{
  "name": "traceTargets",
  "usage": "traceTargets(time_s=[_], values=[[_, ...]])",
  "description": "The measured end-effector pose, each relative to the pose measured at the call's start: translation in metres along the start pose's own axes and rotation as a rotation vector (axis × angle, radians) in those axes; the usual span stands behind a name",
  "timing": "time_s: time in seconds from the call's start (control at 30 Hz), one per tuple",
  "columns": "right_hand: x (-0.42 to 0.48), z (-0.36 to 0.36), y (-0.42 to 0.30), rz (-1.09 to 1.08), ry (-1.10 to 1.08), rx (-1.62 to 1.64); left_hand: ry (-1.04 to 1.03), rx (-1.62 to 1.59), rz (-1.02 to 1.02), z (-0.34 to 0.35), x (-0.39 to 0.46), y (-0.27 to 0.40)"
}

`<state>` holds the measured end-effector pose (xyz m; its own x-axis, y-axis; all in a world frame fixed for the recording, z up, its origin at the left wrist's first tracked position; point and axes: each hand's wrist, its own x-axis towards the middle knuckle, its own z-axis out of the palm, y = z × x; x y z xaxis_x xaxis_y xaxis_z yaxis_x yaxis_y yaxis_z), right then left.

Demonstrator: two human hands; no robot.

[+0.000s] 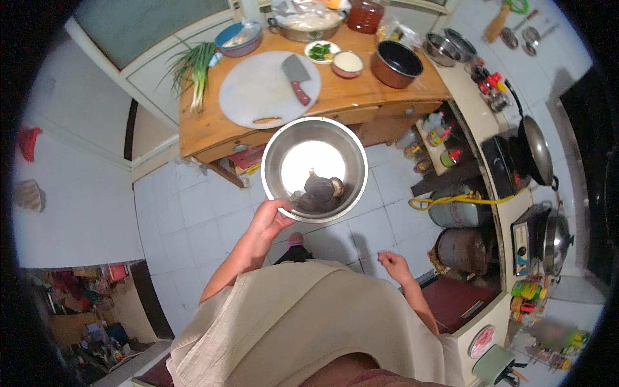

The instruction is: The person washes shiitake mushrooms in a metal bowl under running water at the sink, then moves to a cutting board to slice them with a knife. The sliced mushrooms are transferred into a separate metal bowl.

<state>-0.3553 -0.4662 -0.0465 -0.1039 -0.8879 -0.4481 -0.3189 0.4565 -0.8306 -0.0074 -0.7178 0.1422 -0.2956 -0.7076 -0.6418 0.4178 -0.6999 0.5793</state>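
My left hand [272,218] grips the near-left rim of a stainless steel bowl [275,169], thumb over the edge. Several dark brown mushrooms [319,191] lie in the near part of the bowl. The bowl hangs over the tiled floor, just in front of a wooden table [333,104]. Apart from everything, my right hand [394,265] hangs low at my side, its fingers curled; whether they are fully closed is hard to see. On the table, a cleaver [296,72] with a red-brown handle rests on a round white cutting board [251,89].
Scallions [199,77] lie at the table's left. Behind the board stand a blue basin [234,43], a plate of chopped greens [320,51], a small bowl of white contents [347,63] and a dark-lined pot [396,65]. Along the right counter are a wok [537,150] and a lidded pan [556,239].
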Motion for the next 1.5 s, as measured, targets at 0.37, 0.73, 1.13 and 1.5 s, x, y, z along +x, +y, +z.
traceTargets(time_s=[0.37, 0.73, 1.13, 1.5], values=[[0.19, 0.066, -0.309, -0.025, -0.246, 0.515, 0.033, 0.062, 0.034, -0.08, 0.023, 0.108], [0.325, 0.1, -0.387, -0.057, -0.331, 0.562, 0.287, 0.119, 0.208, -0.074, 0.083, 0.206], [0.443, 0.206, -0.491, 0.062, -0.148, 0.814, 0.243, 0.404, 0.639, -0.164, 0.234, 0.334], [0.463, 0.24, -0.516, 0.161, -0.115, 0.804, 0.221, 0.54, 0.297, -0.183, 0.294, 0.43]])
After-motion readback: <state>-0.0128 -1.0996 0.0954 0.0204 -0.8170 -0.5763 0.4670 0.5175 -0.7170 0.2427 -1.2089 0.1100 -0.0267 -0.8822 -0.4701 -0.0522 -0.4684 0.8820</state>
